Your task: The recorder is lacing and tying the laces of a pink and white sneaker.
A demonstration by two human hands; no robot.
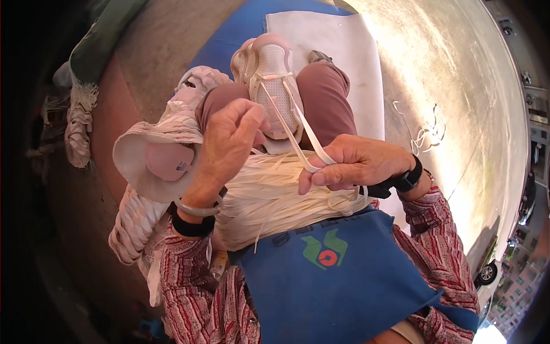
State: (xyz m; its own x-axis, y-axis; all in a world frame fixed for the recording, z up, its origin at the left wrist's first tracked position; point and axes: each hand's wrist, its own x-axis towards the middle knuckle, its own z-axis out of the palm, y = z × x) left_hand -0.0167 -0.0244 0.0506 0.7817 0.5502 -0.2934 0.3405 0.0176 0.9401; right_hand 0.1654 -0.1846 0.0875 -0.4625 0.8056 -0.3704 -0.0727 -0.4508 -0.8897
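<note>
A white and pink shoe upper stands between my knees, toe pointing away from me. A cream shoelace passes across its far end, and both strands run back toward me. My right hand pinches these strands between thumb and fingers, to the right of the upper. My left hand hovers left of the upper with its fingers curled together; whatever they may hold is hidden. Under both hands a thick bundle of cream laces lies across my lap, on a blue apron.
More shoe uppers are stacked and strung together by my left leg. Beyond my knees lie a blue mat and a white sheet. A loose lace is on the floor at right. Fringed cloth hangs at far left.
</note>
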